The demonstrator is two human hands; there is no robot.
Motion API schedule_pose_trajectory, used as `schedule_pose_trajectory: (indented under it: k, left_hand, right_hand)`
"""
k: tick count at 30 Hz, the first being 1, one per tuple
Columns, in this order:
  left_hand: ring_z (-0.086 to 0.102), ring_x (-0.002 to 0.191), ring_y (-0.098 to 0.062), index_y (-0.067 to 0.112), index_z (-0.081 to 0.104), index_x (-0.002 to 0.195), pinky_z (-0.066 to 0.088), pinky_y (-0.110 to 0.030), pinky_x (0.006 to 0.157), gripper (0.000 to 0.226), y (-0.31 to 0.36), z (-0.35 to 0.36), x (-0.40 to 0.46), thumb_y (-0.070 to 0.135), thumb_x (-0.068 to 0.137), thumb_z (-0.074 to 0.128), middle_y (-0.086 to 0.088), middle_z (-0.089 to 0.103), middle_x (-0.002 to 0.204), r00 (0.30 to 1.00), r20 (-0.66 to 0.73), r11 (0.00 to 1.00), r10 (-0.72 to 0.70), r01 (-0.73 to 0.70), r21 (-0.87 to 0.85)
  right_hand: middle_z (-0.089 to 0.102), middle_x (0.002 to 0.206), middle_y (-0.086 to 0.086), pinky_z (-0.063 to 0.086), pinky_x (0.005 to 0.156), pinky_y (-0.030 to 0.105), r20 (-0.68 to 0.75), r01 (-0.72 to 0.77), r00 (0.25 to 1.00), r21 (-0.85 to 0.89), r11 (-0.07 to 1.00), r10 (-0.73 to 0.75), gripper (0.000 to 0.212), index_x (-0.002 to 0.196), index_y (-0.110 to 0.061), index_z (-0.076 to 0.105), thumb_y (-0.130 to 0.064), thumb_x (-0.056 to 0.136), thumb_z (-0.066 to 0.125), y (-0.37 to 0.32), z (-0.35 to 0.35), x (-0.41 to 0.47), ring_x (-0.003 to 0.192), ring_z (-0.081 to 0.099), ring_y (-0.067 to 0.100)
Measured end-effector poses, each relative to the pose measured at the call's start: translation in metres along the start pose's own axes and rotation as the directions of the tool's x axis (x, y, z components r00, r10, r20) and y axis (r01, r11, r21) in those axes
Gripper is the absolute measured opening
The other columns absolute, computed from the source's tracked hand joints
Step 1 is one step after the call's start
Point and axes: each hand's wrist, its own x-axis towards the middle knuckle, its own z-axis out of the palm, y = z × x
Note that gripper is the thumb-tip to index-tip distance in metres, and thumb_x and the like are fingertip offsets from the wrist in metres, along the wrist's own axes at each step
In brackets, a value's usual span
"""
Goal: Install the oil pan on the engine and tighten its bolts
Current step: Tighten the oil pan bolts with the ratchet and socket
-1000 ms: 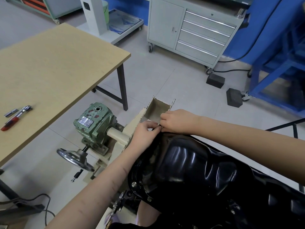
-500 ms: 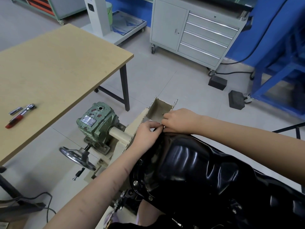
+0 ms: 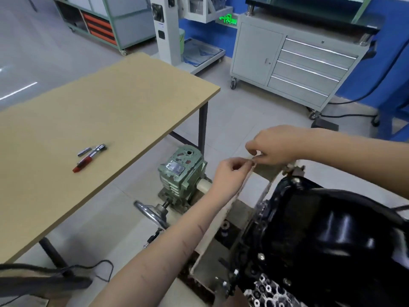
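Both hands meet fingertip to fingertip beyond the black oil pan (image 3: 332,235), left hand (image 3: 232,173) and right hand (image 3: 274,145) each pinching something too small to identify.

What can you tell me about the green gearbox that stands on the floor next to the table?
The green gearbox is a blocky cast-metal housing with worn, chipped paint that shows reddish patches on top. A round hole sits in its top face, a silvery nameplate on its sloped front, and ribs run along its lower side. A cream cylinder leaves its right side toward the stand; a short shaft at the front carries a metal handwheel. It stands upright beside the table's leg. Neither hand touches it.
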Motion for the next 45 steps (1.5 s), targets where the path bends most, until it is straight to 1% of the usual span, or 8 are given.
schedule_pose_trajectory:
  k: [8, 13, 19, 26, 29, 34, 42, 45]
  left_hand:
    - [0.046, 0.056, -0.008, 0.010, 0.063, 0.072, 0.037, -0.021, 0.056, 0.018, -0.073, -0.219, 0.000, 0.013, 0.087, 0.054, 0.003, 0.054, 0.060, 0.973, -0.216, 0.990, -0.086, 0.108, 0.089]
    - [0.046, 0.060, -0.017, 0.002, 0.054, 0.066, 0.030, -0.018, 0.049, 0.017, -0.145, -0.353, 0.009, 0.007, 0.082, 0.052, -0.003, 0.043, 0.056, 0.858, -0.484, 0.913, -0.173, 0.324, 0.248]
    - [0.050, 0.112, -0.028, 0.008, 0.054, 0.120, 0.045, -0.034, 0.083, 0.039, -0.214, -0.429, 0.043, 0.023, 0.084, 0.057, -0.012, 0.053, 0.120, 0.798, -0.563, 0.764, -0.216, 0.497, 0.411]
    - [0.040, 0.115, -0.029, 0.010, 0.032, 0.133, 0.037, -0.034, 0.085, 0.054, -0.254, -0.439, 0.109, 0.027, 0.086, 0.054, -0.011, 0.040, 0.127, 0.892, -0.430, 0.613, -0.143, 0.421, 0.669]
    - [0.036, 0.120, -0.026, 0.013, 0.028, 0.133, 0.036, -0.033, 0.091, 0.055, -0.267, -0.442, 0.131, 0.024, 0.085, 0.051, -0.008, 0.037, 0.128, 0.916, -0.345, 0.532, -0.204, 0.400, 0.746]
    - [0.037, 0.119, -0.026, 0.007, 0.031, 0.130, 0.038, -0.031, 0.090, 0.045, -0.273, -0.438, 0.148, 0.019, 0.089, 0.045, -0.010, 0.039, 0.129, 0.929, -0.295, 0.302, -0.222, 0.354, 0.885]
    - [0.046, 0.115, -0.029, 0.001, 0.035, 0.127, 0.039, -0.032, 0.089, 0.033, -0.276, -0.437, 0.144, 0.008, 0.094, 0.034, -0.015, 0.044, 0.126, 0.933, -0.281, 0.367, -0.224, 0.348, 0.863]
    - [0.058, 0.089, -0.027, 0.005, 0.048, 0.098, 0.042, -0.033, 0.071, 0.014, -0.266, -0.443, 0.140, 0.014, 0.093, 0.039, -0.013, 0.053, 0.097, 0.932, -0.234, 0.609, -0.278, 0.359, 0.707]
  right_hand:
    - [0.059, 0.090, 0.004, 0.041, 0.065, 0.029, -0.206, 0.016, 0.970, 0.582, 0.813, 0.128, 0.018, 0.099, -0.014, 0.057, -0.027, 0.093, 0.046, -0.156, -0.074, 0.161, 0.082, 0.054, 0.021]
    - [0.056, 0.077, 0.006, 0.041, 0.057, 0.025, 0.025, 0.016, 0.908, 0.995, -0.095, 0.419, 0.018, 0.104, -0.003, 0.056, -0.012, 0.093, 0.045, -0.261, -0.069, 0.284, 0.063, 0.052, 0.017]
    - [0.050, 0.074, 0.008, 0.042, 0.056, 0.026, 0.417, -0.003, 0.856, 0.595, -0.804, 0.305, 0.017, 0.080, -0.011, 0.047, -0.013, 0.096, 0.041, -0.327, -0.037, 0.356, 0.062, 0.050, 0.018]
    - [0.057, 0.104, 0.032, 0.050, 0.084, 0.041, 0.525, -0.044, 0.817, 0.468, -0.882, 0.238, 0.041, 0.122, 0.012, 0.044, -0.021, 0.097, 0.041, -0.336, -0.015, 0.392, 0.094, 0.057, 0.041]
    - [0.019, 0.136, 0.037, 0.017, 0.108, 0.054, 0.554, -0.084, 0.798, 0.495, -0.865, 0.239, 0.053, 0.132, 0.019, 0.020, -0.016, 0.097, 0.039, -0.342, -0.004, 0.403, 0.127, 0.022, 0.050]
    - [0.019, 0.129, 0.043, 0.014, 0.107, 0.054, 0.577, -0.073, 0.766, 0.518, -0.852, 0.285, 0.052, 0.130, 0.021, 0.019, -0.016, 0.097, 0.037, -0.346, 0.000, 0.414, 0.121, 0.025, 0.054]
    - [0.045, 0.121, 0.040, 0.033, 0.104, 0.049, 0.583, -0.066, 0.763, 0.498, -0.864, 0.278, 0.048, 0.127, 0.022, 0.029, -0.015, 0.097, 0.037, -0.347, -0.003, 0.415, 0.106, 0.053, 0.046]
    - [0.048, 0.072, 0.012, 0.023, 0.107, 0.049, 0.579, -0.042, 0.767, 0.475, -0.879, 0.276, 0.047, 0.126, 0.021, 0.030, -0.015, 0.097, 0.036, -0.349, 0.003, 0.417, 0.072, 0.047, 0.025]
